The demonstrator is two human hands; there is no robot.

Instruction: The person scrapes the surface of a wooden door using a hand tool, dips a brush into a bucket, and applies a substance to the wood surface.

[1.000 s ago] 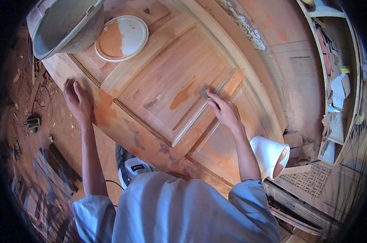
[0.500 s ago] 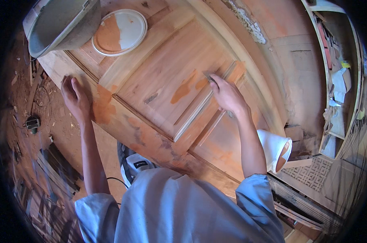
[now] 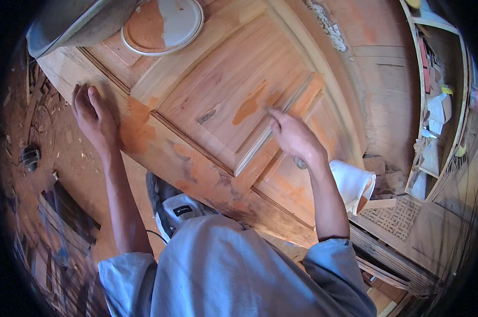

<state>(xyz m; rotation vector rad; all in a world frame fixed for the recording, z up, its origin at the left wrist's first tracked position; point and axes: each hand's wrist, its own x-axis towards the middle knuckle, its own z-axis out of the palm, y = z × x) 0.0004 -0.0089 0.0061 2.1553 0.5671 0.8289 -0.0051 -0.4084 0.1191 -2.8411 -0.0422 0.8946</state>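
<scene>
A pale wooden panelled door (image 3: 207, 100) lies flat, smeared with orange-brown filler patches (image 3: 249, 105). My left hand (image 3: 94, 119) rests flat, fingers apart, on the door's near left edge beside an orange smear. My right hand (image 3: 294, 137) presses its fingertips on the raised moulding strip (image 3: 260, 145) between two panels, just right of the largest filler patch. Its fingers are drawn together and bent; whether they pinch something small is hidden.
A white round lid (image 3: 162, 21) coated with orange filler and a grey basin (image 3: 75, 24) sit at the door's far end. A white cup (image 3: 352, 182) stands at its right edge. A power tool (image 3: 175, 208) lies below the door. Cluttered shelves (image 3: 439, 105) stand at right.
My right hand stays on the moulding, but its spread fingers have drawn together. The view has tilted, so the lid and basin sit higher. My left hand has not moved.
</scene>
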